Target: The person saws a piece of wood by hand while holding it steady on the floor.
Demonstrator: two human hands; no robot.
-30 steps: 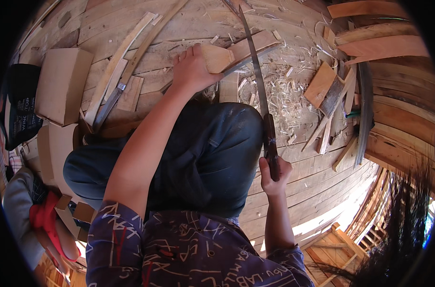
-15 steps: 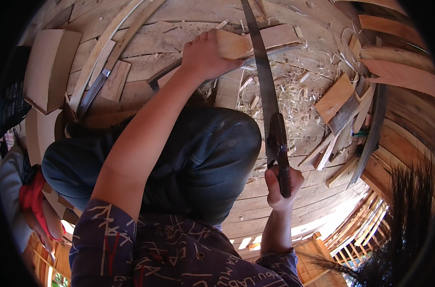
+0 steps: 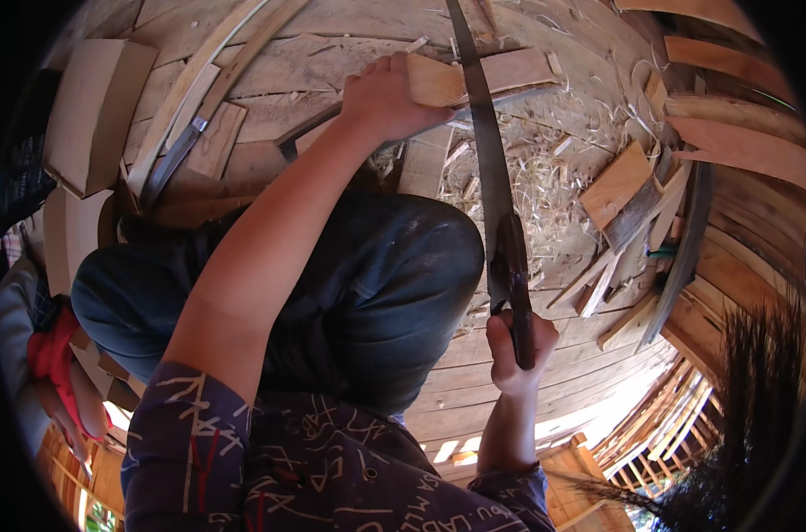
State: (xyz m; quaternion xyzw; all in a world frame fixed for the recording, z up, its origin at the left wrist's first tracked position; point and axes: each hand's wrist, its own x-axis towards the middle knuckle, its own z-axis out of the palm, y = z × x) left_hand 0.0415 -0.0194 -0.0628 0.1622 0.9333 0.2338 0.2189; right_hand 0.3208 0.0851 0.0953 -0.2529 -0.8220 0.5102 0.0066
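My right hand [image 3: 521, 353] is closed around the dark handle of a handsaw [image 3: 487, 133]. The saw's long blade points away from me and crosses a wooden board [image 3: 515, 69]. On the left part of that board lies my left hand [image 3: 381, 105]. Its fingers curl toward the far edge, the thumb stretches right toward the blade, and the hand grips the board. Beneath the blade the cut itself is too small to make out. Below the board, a plank [image 3: 423, 162] lies partly behind my knee.
Wood shavings [image 3: 549, 191] cover the plank floor to the right. Offcuts [image 3: 618, 184] are heaped beyond them. At left lie a large knife [image 3: 174, 160], long strips [image 3: 199, 66] and a cardboard box [image 3: 97, 115]. Another person's red garment [image 3: 55, 359] shows at the lower left.
The saw and my right hand have shifted slightly toward me along the stroke. My left hand keeps its place on the board. The whole view has moved a little.
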